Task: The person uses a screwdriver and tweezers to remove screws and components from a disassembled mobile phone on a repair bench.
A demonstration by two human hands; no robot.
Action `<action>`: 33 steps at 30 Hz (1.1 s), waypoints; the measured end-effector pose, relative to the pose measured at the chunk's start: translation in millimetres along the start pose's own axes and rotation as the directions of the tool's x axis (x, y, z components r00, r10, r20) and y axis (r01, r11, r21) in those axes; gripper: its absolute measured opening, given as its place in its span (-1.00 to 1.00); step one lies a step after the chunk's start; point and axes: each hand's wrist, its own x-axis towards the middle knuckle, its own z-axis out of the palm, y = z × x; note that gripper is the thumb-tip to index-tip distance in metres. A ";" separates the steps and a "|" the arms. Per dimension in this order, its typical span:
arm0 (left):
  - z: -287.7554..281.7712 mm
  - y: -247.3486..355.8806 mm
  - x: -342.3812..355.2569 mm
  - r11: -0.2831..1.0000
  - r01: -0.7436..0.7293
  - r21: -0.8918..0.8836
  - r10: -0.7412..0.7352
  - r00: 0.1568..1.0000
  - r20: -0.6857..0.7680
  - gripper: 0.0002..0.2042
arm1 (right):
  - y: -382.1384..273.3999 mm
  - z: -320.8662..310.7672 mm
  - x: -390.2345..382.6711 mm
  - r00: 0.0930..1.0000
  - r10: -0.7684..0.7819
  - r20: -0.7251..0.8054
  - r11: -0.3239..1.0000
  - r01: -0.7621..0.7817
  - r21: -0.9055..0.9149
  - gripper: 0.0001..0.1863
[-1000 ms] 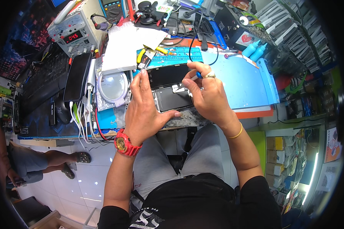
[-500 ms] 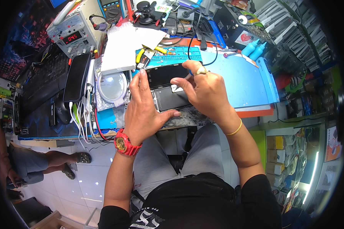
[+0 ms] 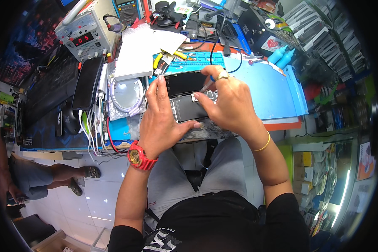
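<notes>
An opened phone [image 3: 189, 108] lies at the desk's near edge, its dark screen half [image 3: 182, 82] folded back above the body. My left hand [image 3: 159, 117] grips its left side, fingertips by the screen's corner and thumb along the lower edge. In my right hand [image 3: 229, 107] is a slim tool [image 3: 206, 87] with a blue end, angled down over the small parts at the body's upper right. The tool's tip is too small to make out clearly.
Around them are a power supply [image 3: 82, 35], another phone [image 3: 86, 84] with cables, a white box [image 3: 132, 63], yellow-handled pliers [image 3: 157, 61], a blue sorting mat [image 3: 189, 61], blue bottles [image 3: 277, 54] and a blue mat [image 3: 273, 96]. A person's legs [image 3: 59, 172] show at left.
The whole view has shifted slightly. My right fingers have moved over the phone, and more of the tool's shaft now shows between them. My left hand stays on the phone.
</notes>
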 end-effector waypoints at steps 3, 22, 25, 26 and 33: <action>-0.7 0.3 0.2 1.000 -0.001 -0.013 0.001 1.000 0.004 0.47 | 4.8 3.7 -2.2 0.998 0.039 0.039 0.999 -0.040 0.024 -0.56; -3.7 4.3 0.4 1.000 0.019 -0.015 -0.019 1.000 0.007 0.45 | 43.1 -75.6 -60.6 0.878 0.420 -0.228 0.849 -0.293 0.439 -0.76; -0.6 5.1 0.6 1.000 0.006 -0.012 -0.006 1.000 0.003 0.43 | 73.6 -87.4 -83.2 0.816 0.512 -0.268 0.837 -0.403 0.370 -0.80; 0.4 5.1 0.8 1.000 0.003 -0.011 -0.003 1.000 -0.001 0.43 | 79.9 -89.4 -89.8 0.783 0.569 -0.251 0.808 -0.474 0.350 -0.81; 1.4 4.2 0.6 1.000 0.015 0.006 -0.015 1.000 0.000 0.44 | 101.0 -69.1 -102.5 0.865 0.472 -0.170 0.878 -0.479 0.001 -0.77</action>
